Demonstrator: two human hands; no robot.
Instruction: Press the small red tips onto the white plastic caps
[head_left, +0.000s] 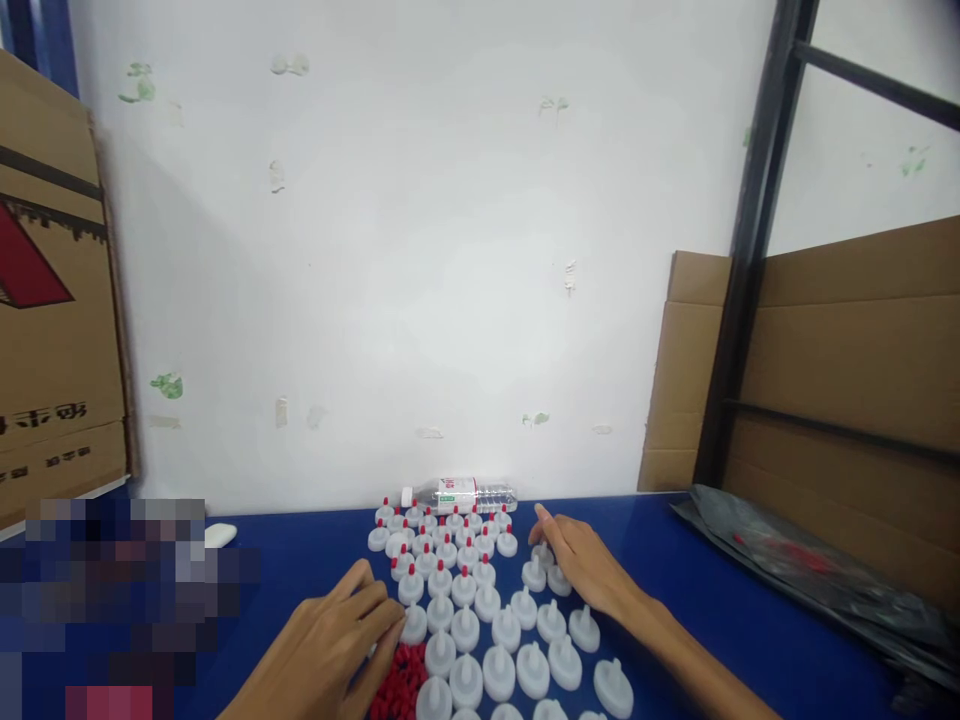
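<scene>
On blue counter (285, 560), with left fingers (375, 612) bent beside red caps (401, 685), right fingers (553, 532) over white lids (533, 575); cannot tell whether holding.

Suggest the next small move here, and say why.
Probably, the left hand should take one piece from the red pile beside its fingers and fit it onto a bare white cap: many farther caps already wear red tips, while the nearer ones show bare spouts.

The left hand (335, 630) is curled palm down, the right hand (589, 565) stretched farther forward.
</scene>
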